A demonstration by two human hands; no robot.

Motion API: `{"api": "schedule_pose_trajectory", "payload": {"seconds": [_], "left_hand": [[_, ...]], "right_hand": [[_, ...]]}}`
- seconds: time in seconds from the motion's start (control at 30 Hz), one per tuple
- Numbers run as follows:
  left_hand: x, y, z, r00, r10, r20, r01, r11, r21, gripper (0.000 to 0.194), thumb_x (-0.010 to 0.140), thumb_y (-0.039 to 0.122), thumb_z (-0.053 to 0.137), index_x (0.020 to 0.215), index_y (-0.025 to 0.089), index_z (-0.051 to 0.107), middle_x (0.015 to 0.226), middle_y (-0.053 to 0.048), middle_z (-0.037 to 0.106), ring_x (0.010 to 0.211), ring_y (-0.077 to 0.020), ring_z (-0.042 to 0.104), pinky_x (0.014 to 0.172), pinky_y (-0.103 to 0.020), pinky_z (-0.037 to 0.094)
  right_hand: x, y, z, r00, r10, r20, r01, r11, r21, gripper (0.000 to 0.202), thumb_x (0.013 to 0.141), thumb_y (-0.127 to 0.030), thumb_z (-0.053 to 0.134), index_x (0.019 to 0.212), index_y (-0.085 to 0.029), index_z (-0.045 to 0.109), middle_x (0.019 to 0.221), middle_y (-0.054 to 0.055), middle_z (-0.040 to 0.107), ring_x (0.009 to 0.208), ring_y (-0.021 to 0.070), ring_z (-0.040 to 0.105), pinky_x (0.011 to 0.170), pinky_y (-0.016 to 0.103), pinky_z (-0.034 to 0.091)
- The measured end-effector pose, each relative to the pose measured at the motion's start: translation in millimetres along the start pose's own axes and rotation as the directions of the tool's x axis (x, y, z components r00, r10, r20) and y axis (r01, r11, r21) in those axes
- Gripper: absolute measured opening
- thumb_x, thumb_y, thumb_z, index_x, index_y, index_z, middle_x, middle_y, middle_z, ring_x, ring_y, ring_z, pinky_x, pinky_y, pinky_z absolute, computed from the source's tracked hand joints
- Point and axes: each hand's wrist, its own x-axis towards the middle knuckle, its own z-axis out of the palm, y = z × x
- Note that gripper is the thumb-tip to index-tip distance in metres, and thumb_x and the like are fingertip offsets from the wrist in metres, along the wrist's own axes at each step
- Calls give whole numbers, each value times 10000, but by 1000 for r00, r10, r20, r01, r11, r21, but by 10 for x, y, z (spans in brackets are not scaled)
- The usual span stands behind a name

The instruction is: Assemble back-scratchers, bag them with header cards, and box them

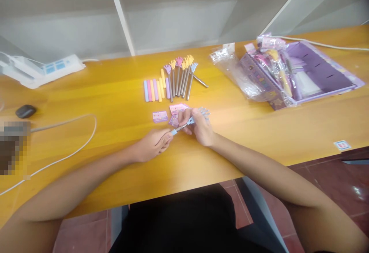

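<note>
Hands (203, 128) gripping blue-ended rod (181, 127), pastel tubes (156, 88) beyond, purple box (317, 66)

On the table (259, 133) before you, handles (156, 90) are lying left of the scratchers (182, 80), and cards (160, 116) are lying nearer you than both. Right of these, a box (323, 59) is holding packages (278, 68); far left, a mouse (25, 111) is resting in front of a power strip (62, 67).

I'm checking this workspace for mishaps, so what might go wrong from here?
If the left hand or right hand loses its grip, the blue scratcher might drop near the cards.

A bump could roll the closely laid metal rods into the coloured handles beside them.

The plastic wrapping spilling over the purple box might snag a sleeve or slide off.
</note>
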Motion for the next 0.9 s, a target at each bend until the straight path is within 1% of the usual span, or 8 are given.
{"api": "schedule_pose_trajectory", "payload": {"seconds": [0.13, 0.27, 0.33, 0.4, 0.53, 0.63, 0.77, 0.9], "left_hand": [[-7, -10, -2, 1000, 6, 12, -6, 1000, -25, 510, 1133, 641, 354, 841, 228, 424, 695, 42, 427, 581, -113, 384, 540, -260, 360], [-2, 4, -38, 996, -3, 94, 18, 987, -158, 488, 1132, 620, 395, 869, 214, 454, 736, 46, 406, 599, -105, 357, 546, -251, 345], [6, 21, -67, 988, -41, 152, 73, 976, -207, 455, 1131, 598, 424, 948, 195, 525, 760, 44, 427, 602, -101, 373, 547, -246, 348], [16, 33, -93, 981, -71, 182, 113, 967, -230, 428, 1130, 580, 447, 1068, 179, 583, 774, 43, 452, 595, -98, 389, 534, -239, 339], [38, 30, -119, 985, -56, 161, 98, 959, -265, 427, 1129, 574, 465, 1224, 177, 594, 744, 67, 411, 557, -88, 330, 494, -221, 308], [50, 30, -115, 982, -91, 165, 134, 953, -273, 434, 1131, 582, 455, 1301, 200, 572, 730, 85, 349, 539, -84, 256, 465, -204, 268], [68, 54, -101, 988, -91, 128, 120, 961, -247, 460, 1133, 587, 428, 1372, 211, 545, 711, 92, 330, 520, -88, 245, 440, -192, 257], [76, 67, -120, 981, -124, 146, 160, 950, -267, 450, 1132, 585, 419, 1360, 218, 542, 707, 95, 307, 507, -86, 221, 424, -181, 234]], "right_hand": [[-8, -27, 18, 1000, -27, 16, 27, 999, -21, 667, 1042, -777, 522, 776, -174, 625, 775, 26, 568, 535, 92, 482, 440, 234, 354], [-28, -31, 15, 996, -48, 77, 51, 998, -30, 689, 1076, -764, 458, 791, -168, 657, 739, 21, 549, 523, 91, 461, 453, 242, 348], [-29, -19, -7, 995, -38, 98, 44, 997, -66, 697, 1093, -748, 430, 802, -165, 676, 690, 11, 524, 520, 96, 457, 457, 242, 336], [-17, -10, -39, 995, -26, 92, 37, 992, -119, 708, 1093, -753, 422, 817, -161, 695, 661, 7, 516, 524, 101, 461, 457, 241, 322], [23, -17, -96, 998, -14, 69, 26, 984, -177, 732, 1058, -808, 436, 821, -167, 698, 639, 8, 531, 542, 114, 475, 461, 239, 317], [34, -44, -108, 998, 20, 54, -9, 981, -196, 707, 1059, -795, 460, 851, -171, 719, 608, -4, 518, 525, 113, 452, 473, 242, 315], [53, -98, -125, 998, 65, -12, -66, 972, -226, 711, 1044, -793, 501, 827, -160, 740, 586, 0, 527, 512, 112, 453, 480, 247, 342], [128, -220, -277, 982, 32, -185, -80, 963, -257, 697, 1005, -798, 570, 735, -170, 704, 534, -4, 491, 495, 110, 447, 439, 241, 301]]}}
